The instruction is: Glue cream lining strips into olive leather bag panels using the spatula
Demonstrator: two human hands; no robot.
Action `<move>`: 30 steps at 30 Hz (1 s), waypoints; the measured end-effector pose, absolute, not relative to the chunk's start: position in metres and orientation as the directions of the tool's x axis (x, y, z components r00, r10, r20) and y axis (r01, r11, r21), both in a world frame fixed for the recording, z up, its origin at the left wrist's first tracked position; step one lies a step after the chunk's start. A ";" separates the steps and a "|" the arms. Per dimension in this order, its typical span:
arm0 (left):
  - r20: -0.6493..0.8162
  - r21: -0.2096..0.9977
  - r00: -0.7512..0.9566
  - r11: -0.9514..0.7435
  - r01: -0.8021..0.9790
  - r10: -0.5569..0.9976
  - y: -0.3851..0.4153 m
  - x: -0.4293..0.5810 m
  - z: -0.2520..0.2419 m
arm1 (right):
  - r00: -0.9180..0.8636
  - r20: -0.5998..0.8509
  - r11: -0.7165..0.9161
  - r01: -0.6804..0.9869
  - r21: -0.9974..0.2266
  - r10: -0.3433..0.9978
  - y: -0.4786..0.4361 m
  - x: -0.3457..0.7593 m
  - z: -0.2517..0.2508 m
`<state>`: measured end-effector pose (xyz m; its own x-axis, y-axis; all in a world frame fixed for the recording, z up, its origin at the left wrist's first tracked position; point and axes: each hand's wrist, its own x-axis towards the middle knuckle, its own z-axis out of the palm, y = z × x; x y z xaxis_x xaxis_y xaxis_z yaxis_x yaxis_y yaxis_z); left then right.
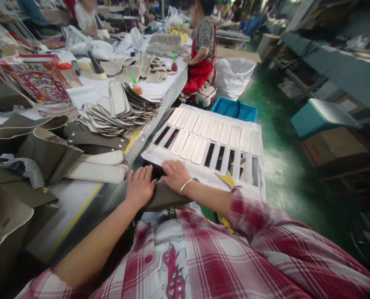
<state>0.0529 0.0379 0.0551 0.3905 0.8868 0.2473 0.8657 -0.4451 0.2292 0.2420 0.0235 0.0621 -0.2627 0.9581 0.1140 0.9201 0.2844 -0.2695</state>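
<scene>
An olive-brown bag [164, 197] of smooth, leather-like material lies at my lap, close to the table edge. My left hand [140, 185] is closed over its left side, fingers forward and thumb toward the middle. On the upper right part, my right hand [176, 176] is closed with bent fingers; a bangle circles that wrist. The bag's dark upper part shows between both hands, while its underside is hidden. Just beyond stands a white padded board [200, 168] bearing rows of pale rounded strips [200, 150] and several dark slots.
Bag bodies [49, 151] and pale straps [94, 172] crowd the table at left. Behind them sit stacked strips [119, 108] and a glue bottle [136, 86]. A blue crate [234, 110] stands beyond the board. A co-worker in a red apron [205, 74] sits farther back.
</scene>
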 end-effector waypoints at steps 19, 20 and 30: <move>0.160 0.115 0.514 -0.533 0.838 0.843 0.005 0.074 0.051 | -0.273 -0.068 0.238 0.916 -0.322 0.960 -0.005 0.239 0.051; 0.138 0.138 0.564 -0.580 0.803 0.814 0.004 0.072 0.053 | -0.314 -0.105 0.263 0.905 -0.335 0.944 -0.005 0.248 0.054; -0.036 0.262 0.691 -0.661 0.704 0.722 0.000 0.066 0.056 | -0.304 -0.235 0.141 0.837 -0.529 0.923 -0.024 0.315 0.055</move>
<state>0.0664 0.0001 0.0559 0.6911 0.7219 -0.0357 0.7035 -0.6606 0.2620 0.3155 -0.0239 0.0551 -0.3040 0.9233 -0.2346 0.8366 0.1410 -0.5293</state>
